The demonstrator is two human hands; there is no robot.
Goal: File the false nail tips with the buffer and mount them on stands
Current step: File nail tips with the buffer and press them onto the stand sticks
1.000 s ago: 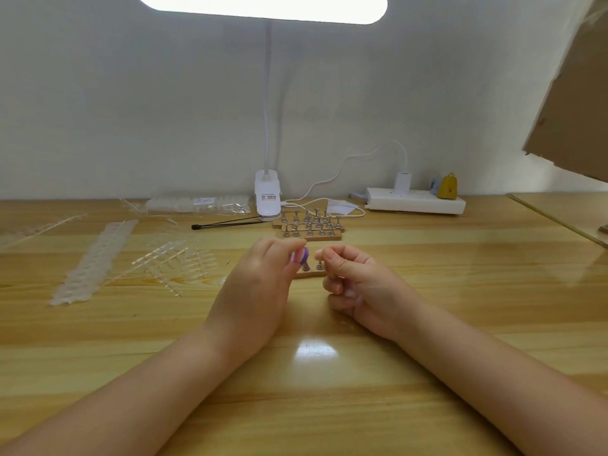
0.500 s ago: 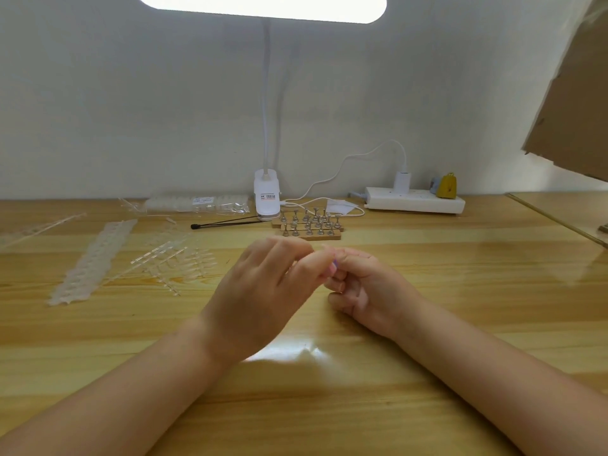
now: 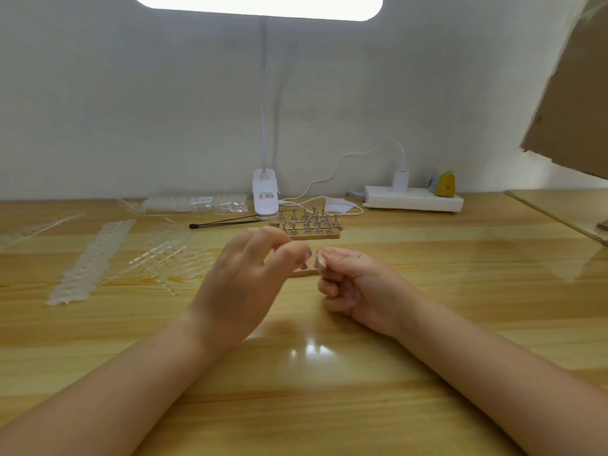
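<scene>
Purple buffer (image 3: 308, 254) shows only as a sliver at the left hand (image 3: 245, 284) fingertips, pinched there. Right hand (image 3: 353, 281) is curled, thumb and forefinger pressed together at its near-left tip; presumably on a clear nail tip, too small to confirm. Both hover just above a small wooden stand strip (image 3: 304, 273) on the worktop (image 3: 329, 390). Risk: the tip, if held, is thin and smooth and may spring from the pinch under filing pressure. Further stands (image 3: 309, 225) sit far centre, and a loose elbow sweep could scatter the nail tip strips (image 3: 88, 261) at left.
</scene>
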